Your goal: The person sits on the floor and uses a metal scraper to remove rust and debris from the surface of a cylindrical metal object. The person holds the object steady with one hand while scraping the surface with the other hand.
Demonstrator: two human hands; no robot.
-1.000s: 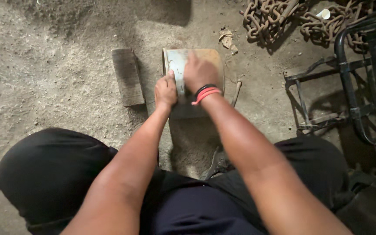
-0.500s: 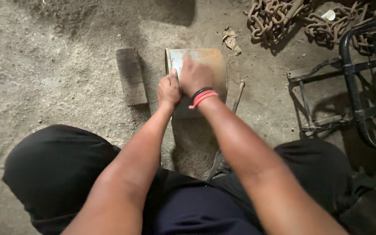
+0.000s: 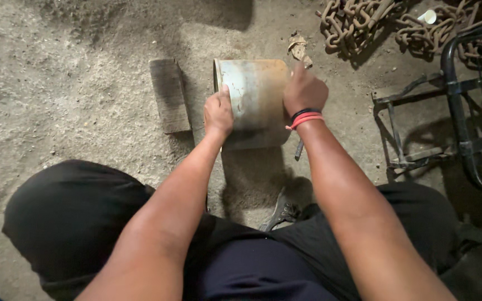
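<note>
The person sits low on the sandy ground (image 3: 57, 100), dark trousers (image 3: 73, 217) near me, a shoe (image 3: 282, 212) between the knees. Both arms reach out to a metal can (image 3: 255, 95) lying on its side on the ground in front. The left hand (image 3: 217, 113) holds the can's left side, fingers curled together against the grey metal. The right hand (image 3: 304, 89) grips the rusty orange right end, fingers closed on it. Red and black bands (image 3: 303, 117) sit on that wrist. A wooden block (image 3: 169, 95) lies just left of the can. Farther off are rusty chains (image 3: 364, 19), a small white cup (image 3: 427, 16) and a black metal frame (image 3: 470, 111).
</note>
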